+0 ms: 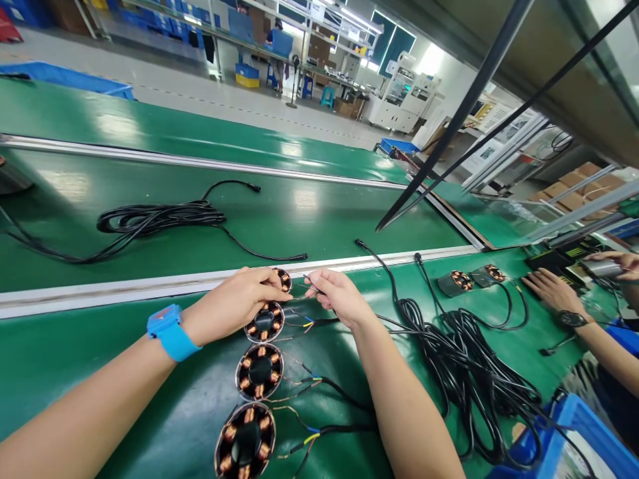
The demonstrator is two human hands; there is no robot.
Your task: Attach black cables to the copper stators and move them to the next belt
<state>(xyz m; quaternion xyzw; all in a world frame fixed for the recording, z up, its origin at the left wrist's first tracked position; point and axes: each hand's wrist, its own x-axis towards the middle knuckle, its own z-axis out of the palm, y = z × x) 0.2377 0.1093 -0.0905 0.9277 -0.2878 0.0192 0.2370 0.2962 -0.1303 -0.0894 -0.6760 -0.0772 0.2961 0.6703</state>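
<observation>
Several round motor stators with copper coils stand in a column on the green bench, the nearest stator [245,442] at the bottom. My left hand [244,293], a blue watch on its wrist, reaches over the farthest stator [283,279] and pinches a thin wire beside it. Facing it, my right hand [339,296] is closed on the thin end of a black cable, with finger and thumb together. Fine wires run between the two hands; their exact contact is too small to tell. Lower down, black cables with blue and yellow wire ends [312,437] lie beside the stators.
A tangle of black cables [469,372] lies to the right, above a blue bin [579,432]. Two more motors [454,283] stand near a co-worker's hands [554,293]. Beyond a white rail [124,286] lies a coiled cable [160,219]. Black straps [449,126] hang at upper right.
</observation>
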